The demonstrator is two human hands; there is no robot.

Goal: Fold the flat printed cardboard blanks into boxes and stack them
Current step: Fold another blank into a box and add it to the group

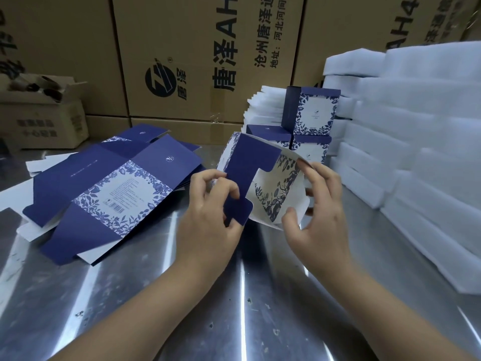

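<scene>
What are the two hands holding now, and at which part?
One partly folded blank: the left hand pinches its dark blue tab, the right hand grips the edge of its white floral panel.

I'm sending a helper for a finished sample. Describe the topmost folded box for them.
Start at the white foam stack on the right. Just left of it stands a pile of folded boxes. The topmost box sits alone, upright, above the others.
</scene>
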